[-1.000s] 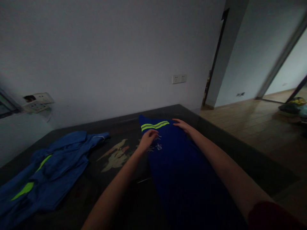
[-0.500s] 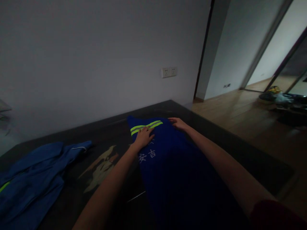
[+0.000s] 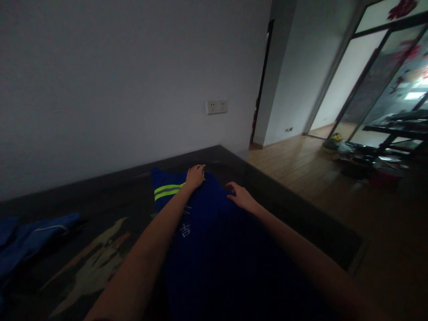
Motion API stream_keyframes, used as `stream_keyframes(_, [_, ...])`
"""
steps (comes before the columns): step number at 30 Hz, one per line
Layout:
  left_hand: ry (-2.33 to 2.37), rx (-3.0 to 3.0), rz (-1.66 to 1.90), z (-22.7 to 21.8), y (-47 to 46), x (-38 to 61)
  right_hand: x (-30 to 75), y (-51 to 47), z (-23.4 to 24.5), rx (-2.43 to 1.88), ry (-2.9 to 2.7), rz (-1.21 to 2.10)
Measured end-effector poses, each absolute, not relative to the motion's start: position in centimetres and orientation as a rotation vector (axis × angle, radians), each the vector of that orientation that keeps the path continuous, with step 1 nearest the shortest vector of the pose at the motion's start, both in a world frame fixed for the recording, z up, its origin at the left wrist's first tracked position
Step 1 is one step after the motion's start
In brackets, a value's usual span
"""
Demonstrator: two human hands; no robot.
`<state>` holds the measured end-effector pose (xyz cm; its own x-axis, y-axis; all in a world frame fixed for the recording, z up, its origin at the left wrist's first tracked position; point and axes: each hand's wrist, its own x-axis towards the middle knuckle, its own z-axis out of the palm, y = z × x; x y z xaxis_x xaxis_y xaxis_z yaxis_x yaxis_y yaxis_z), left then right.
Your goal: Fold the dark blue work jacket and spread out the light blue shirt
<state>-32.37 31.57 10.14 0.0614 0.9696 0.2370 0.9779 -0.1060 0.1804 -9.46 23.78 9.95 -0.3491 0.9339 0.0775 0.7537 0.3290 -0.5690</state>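
A folded dark blue garment (image 3: pixel 200 240) lies lengthwise on a dark table (image 3: pixel 294 214). Across its far part runs a yellow-green and grey reflective stripe (image 3: pixel 167 191), and white printed characters show below it. My left hand (image 3: pixel 195 176) rests palm down on the cloth at the right end of the stripe, its fingers stretched toward the far edge. Beside the garment's right edge, my right hand (image 3: pixel 241 197) has its thumb and fingers apart; whether the fingertips touch the cloth I cannot tell. The near part of the garment is lost in shadow.
Another blue garment (image 3: pixel 40 236) with a white cord lies at the left on the table. A pale picture (image 3: pixel 96 263) shows on the tabletop. Behind is a wall with two sockets (image 3: pixel 217 107). To the right are wooden floor, piled items (image 3: pixel 341 147) and glass doors.
My left hand has slid from the middle of the stripe to its right end. The right hand has come back from the far corner along the right edge. The view has turned right.
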Motion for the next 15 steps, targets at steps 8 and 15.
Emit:
stream_keyframes(8, [-2.328,-2.217,-0.418,8.2,37.0,-34.2,-9.2,22.3,9.1,-1.337,-2.043,0.726])
stream_keyframes(15, [-2.218,-2.496,-0.523,8.9,39.6,-35.5,-8.9,22.4,9.4,-1.529,-1.984,0.925])
